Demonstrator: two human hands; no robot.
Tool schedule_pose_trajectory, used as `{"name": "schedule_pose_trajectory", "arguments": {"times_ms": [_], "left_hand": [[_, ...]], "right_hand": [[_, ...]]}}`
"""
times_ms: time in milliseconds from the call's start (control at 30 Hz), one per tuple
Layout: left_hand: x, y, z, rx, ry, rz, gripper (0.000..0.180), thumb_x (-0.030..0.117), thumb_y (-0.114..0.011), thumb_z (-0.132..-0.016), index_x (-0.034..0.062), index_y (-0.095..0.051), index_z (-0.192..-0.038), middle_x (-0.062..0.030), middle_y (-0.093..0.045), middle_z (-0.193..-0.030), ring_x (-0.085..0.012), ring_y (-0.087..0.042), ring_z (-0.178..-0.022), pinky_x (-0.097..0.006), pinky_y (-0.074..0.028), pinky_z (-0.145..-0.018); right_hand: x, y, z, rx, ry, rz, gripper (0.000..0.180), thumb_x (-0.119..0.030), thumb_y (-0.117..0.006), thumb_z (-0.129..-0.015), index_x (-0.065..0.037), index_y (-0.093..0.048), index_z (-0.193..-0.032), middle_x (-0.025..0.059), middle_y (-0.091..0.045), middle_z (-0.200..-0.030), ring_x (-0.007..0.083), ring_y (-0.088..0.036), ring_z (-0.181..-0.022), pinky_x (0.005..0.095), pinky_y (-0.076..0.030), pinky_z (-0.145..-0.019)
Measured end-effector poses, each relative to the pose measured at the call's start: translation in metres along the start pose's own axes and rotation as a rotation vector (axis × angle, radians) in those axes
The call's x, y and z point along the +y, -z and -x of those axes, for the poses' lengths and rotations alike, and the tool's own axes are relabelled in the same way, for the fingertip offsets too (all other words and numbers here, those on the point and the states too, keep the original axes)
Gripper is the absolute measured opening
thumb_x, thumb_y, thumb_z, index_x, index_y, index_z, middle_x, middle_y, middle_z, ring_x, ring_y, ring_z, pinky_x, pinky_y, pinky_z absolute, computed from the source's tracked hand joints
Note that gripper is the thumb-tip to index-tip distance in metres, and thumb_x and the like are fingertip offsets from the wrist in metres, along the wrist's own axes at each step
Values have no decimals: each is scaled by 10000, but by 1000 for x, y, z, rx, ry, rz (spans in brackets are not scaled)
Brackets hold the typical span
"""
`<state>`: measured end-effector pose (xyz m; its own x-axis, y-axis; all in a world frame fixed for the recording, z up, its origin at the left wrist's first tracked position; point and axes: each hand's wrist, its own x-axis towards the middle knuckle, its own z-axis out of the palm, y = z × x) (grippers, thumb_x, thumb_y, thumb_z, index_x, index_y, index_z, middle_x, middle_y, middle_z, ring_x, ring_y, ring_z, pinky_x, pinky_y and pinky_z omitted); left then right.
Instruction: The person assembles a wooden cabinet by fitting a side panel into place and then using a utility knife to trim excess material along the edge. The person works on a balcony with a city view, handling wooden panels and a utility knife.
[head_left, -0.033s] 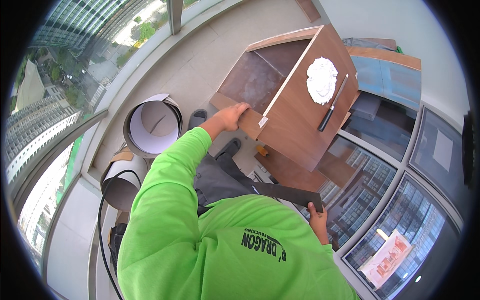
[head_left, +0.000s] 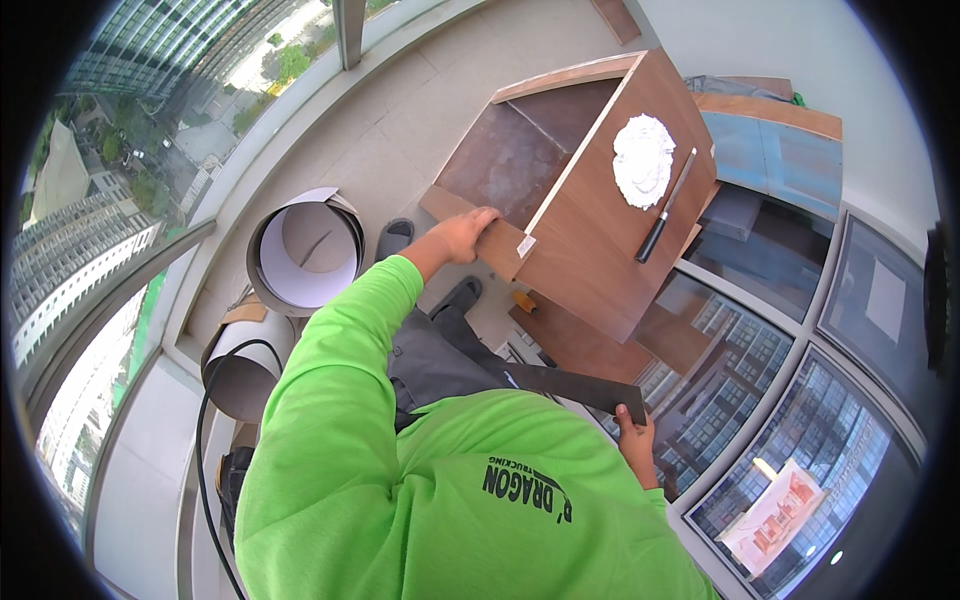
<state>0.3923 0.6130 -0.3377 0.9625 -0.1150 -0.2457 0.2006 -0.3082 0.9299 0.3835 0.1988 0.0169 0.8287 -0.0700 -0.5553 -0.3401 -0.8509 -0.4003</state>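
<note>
Ahead, left hand [head_left: 470, 234] grips cabinet rim [head_left: 505, 250]; right hand [head_left: 637, 440] clasps strip [head_left: 580, 386] by its end.

Bright green long-sleeved shirt [head_left: 340, 440], dark lettering [head_left: 525, 487] on front; grey trousers [head_left: 430, 362]; dark slippers [head_left: 462, 293].

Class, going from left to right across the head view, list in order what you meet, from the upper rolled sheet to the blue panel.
Upper rolled sheet → left grey slipper → right grey slipper → small yellow object → white patch → blue panel
</note>
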Motion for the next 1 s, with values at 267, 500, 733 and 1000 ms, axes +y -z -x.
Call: {"name": "schedule_pose_trajectory", "arguments": {"times_ms": [267,500,733,1000], "left_hand": [[4,5,7,28,63,88,800,-76,-685,-732,160,-402,-1442,-130,-518,-1463,-363,-557,-1312,-430,-495,-1071],[-8,3,2,28,62,107,816,-65,-695,-719,159,-397,-1444,-153,-521,-1455,-372,-562,-1305,-434,-502,-1059],[-14,-3,0,39,-4,57,845,-34,-716,-692,140,-393,-1453,-164,-555,-1388,-365,-588,-1259,-432,-518,-1034],[-2,0,0,2,13,52,850,-26,-710,-689,146,-396,-1460,-150,-558,-1394,-349,-606,-1242,-434,-526,-1018]], "right_hand": [[-8,-2,3,-7,3,21,361,-311,-704,-1003,28,-697,-1126,38,-704,-975,131,-615,-913,299,-503,-841],[-13,-7,1,16,25,61,347,-335,-705,-995,5,-692,-1063,28,-684,-899,133,-611,-827,302,-501,-776],[-13,-10,-1,30,15,24,322,-313,-706,-995,-1,-698,-1073,29,-693,-913,134,-615,-832,306,-509,-789],[-19,-8,-2,10,-7,13,323,-303,-704,-992,6,-696,-1088,52,-708,-933,153,-642,-840,319,-521,-790]]}}
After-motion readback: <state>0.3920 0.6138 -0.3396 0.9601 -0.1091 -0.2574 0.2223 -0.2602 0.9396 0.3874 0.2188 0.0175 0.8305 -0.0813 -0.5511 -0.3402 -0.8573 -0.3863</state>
